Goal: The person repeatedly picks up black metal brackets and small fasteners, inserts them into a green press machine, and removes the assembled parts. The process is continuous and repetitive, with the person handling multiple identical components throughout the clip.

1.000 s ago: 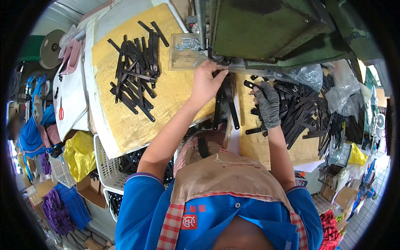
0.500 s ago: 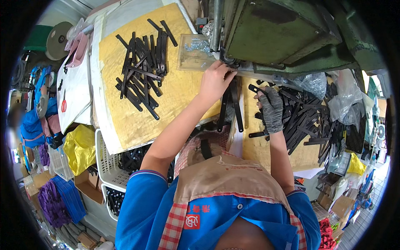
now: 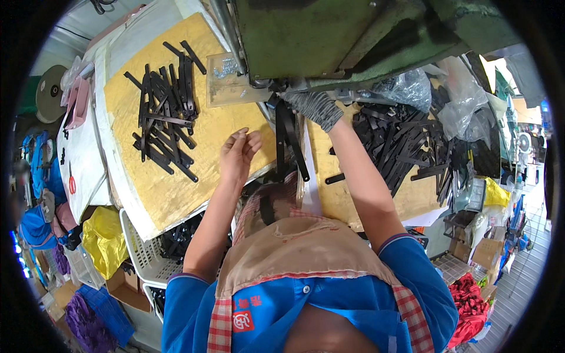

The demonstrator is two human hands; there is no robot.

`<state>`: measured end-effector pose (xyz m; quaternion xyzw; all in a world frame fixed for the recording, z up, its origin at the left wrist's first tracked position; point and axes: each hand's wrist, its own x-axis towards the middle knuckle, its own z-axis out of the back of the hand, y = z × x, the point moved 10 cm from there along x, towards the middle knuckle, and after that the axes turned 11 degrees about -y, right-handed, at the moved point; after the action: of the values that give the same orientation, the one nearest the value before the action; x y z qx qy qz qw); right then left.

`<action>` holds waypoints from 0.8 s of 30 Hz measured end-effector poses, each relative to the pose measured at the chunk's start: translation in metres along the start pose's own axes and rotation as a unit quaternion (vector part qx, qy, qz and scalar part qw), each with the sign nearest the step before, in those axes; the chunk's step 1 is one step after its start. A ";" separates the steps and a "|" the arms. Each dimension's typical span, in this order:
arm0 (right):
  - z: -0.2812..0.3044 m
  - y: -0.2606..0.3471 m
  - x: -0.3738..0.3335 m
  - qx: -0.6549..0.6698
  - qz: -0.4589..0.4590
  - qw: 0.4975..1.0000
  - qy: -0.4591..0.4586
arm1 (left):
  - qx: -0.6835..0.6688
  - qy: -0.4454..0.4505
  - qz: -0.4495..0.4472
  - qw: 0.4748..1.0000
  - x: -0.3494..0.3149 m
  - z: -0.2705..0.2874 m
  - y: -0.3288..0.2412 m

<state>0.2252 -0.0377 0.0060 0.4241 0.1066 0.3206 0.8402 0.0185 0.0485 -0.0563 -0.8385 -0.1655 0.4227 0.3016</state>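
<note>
Since 0.5 s ago, my bare left hand has drawn back from the press and hovers open, empty, over the yellow pad. My gloved right hand grips 1 black strap under the press; it hangs lengthwise toward me, just right of my left hand.

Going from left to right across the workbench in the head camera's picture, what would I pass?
Heap of flat black strips on the yellow mat → bare left hand → clear plastic tray → grey-gloved right hand under the green machine → bigger pile of black strips → crumpled clear plastic bags.
</note>
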 end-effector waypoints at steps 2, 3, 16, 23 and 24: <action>0.001 0.007 0.004 -0.008 -0.025 0.998 0.064 | 0.096 0.034 -0.048 0.994 0.000 -0.001 -0.016; 0.003 0.010 0.005 -0.014 -0.039 0.995 0.095 | 0.111 0.063 -0.039 0.991 -0.002 -0.007 -0.017; -0.014 -0.043 -0.019 0.589 -0.258 0.765 -0.041 | 0.166 0.120 -0.405 0.891 -0.006 -0.117 -0.073; -0.024 -0.052 -0.027 0.680 -0.306 0.665 -0.035 | 0.307 -0.036 -0.673 0.671 -0.068 -0.113 -0.083; -0.024 -0.060 -0.029 0.666 -0.307 0.677 -0.060 | 0.300 -0.075 -0.626 0.715 -0.065 -0.096 -0.076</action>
<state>0.2191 -0.0662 -0.0587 0.8335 0.3652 -0.1375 0.3911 0.0567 0.0373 0.0768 -0.3741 -0.5392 0.2259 0.7199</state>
